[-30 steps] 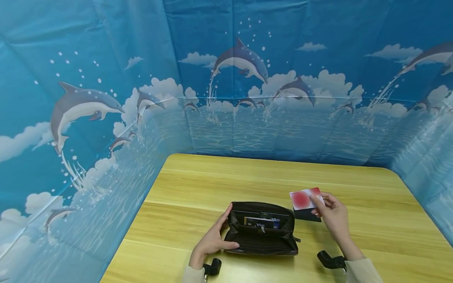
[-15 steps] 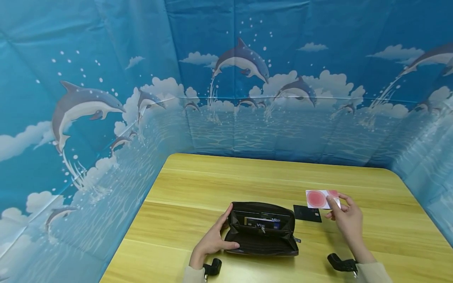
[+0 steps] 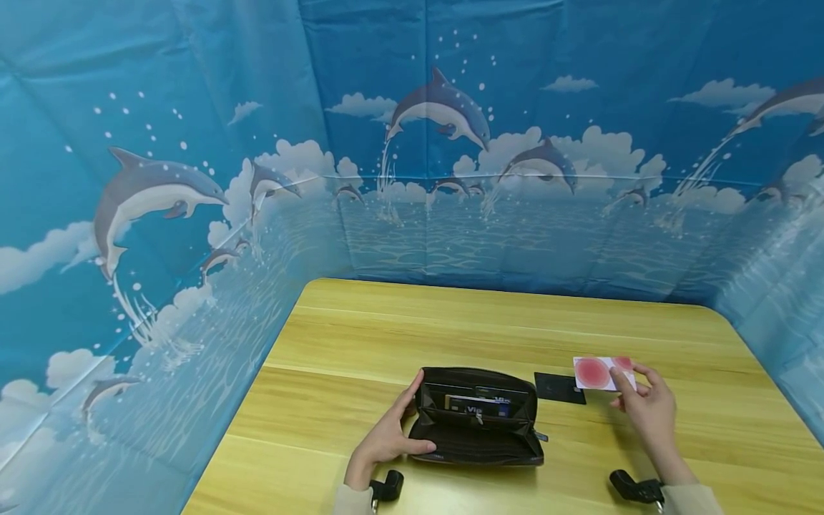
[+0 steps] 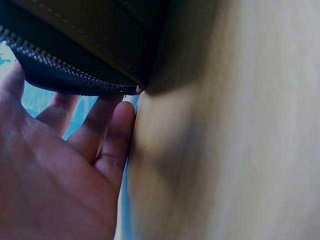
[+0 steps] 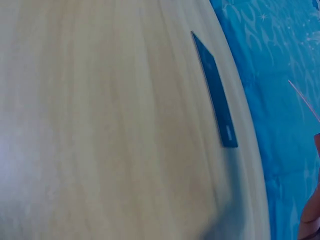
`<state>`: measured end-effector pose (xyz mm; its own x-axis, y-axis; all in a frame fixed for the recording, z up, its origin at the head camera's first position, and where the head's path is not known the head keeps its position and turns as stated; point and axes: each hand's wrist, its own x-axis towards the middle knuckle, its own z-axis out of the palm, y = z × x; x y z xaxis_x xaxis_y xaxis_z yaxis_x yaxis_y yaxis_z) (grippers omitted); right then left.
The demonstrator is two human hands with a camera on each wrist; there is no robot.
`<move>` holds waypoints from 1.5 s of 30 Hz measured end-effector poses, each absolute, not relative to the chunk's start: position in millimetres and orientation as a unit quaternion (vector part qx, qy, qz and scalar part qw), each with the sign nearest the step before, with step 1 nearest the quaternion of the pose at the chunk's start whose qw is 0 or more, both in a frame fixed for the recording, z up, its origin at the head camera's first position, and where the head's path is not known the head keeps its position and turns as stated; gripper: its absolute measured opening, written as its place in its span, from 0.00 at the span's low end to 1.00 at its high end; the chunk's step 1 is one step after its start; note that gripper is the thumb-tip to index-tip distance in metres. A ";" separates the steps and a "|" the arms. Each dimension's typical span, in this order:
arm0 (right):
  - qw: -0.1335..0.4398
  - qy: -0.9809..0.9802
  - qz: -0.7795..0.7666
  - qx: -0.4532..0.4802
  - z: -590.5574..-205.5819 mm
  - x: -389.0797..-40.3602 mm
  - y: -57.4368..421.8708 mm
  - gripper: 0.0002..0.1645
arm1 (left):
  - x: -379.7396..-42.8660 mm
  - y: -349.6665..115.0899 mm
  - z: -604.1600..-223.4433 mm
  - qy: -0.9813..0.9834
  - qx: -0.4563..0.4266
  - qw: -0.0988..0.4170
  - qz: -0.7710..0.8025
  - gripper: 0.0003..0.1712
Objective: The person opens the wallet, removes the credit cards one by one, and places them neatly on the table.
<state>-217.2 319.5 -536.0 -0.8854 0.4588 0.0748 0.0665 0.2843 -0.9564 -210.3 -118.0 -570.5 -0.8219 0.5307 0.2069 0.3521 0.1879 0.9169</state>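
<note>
A dark zip-around wallet [image 3: 476,415] stands unzipped and spread on the table, with cards [image 3: 476,406] marked "Vip" in its inner pockets. My left hand [image 3: 389,433] grips its left end, thumb on the front flap and fingers at the back edge. In the left wrist view, fingertips touch the wallet's zipper edge [image 4: 75,70]. Between thumb and fingers, my right hand [image 3: 646,408] pinches a white card [image 3: 594,373] with red circles, held up right of the wallet. Only the card's thin edge [image 5: 304,100] shows in the right wrist view.
A black card [image 3: 558,388] lies flat on the table between the wallet and my right hand. The wooden table [image 3: 399,322] is backed by a blue dolphin-print curtain [image 3: 412,236]. Black wrist mounts [image 3: 634,488] sit at both wrists.
My right hand has carried the red-and-white card to the right, away from the wallet, uncovering the black card on the table. The left hand and wallet have stayed in place.
</note>
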 end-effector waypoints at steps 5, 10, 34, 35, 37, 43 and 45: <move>0.175 -0.789 0.561 -0.176 -542.7 -216.8 325.9 0.19 | -210.5 -117.9 -569.5 0.768 0.287 0.079 0.568 0.65; 0.157 -0.792 0.553 -0.204 -548.6 -216.5 332.7 0.23 | -210.2 -118.7 -570.0 0.769 0.281 0.083 0.568 0.65; 0.077 -0.859 0.447 -0.238 -559.2 -211.4 353.9 0.40 | -210.9 -118.1 -571.9 0.770 0.279 0.084 0.567 0.65; 0.067 -0.864 0.439 -0.237 -558.7 -211.9 355.1 0.41 | -210.9 -118.0 -572.1 0.770 0.279 0.084 0.567 0.65; 0.045 -0.876 0.421 -0.233 -557.7 -213.2 357.6 0.43 | -210.1 -117.9 -570.6 0.773 0.279 0.082 0.564 0.65; 0.007 -0.908 0.358 -0.219 -556.6 -217.6 362.9 0.47 | -202.1 -115.7 -550.0 0.772 0.270 0.095 0.567 0.65; 0.012 -0.912 0.345 -0.223 -556.8 -218.3 362.8 0.46 | -200.1 -115.1 -545.1 0.767 0.269 0.102 0.573 0.65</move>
<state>-218.3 362.8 -556.8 -0.9002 0.4149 -0.1323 0.3985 0.6623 -0.6344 -200.1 -115.1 -545.1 -0.8346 0.5297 0.1514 0.2952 0.1979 0.9347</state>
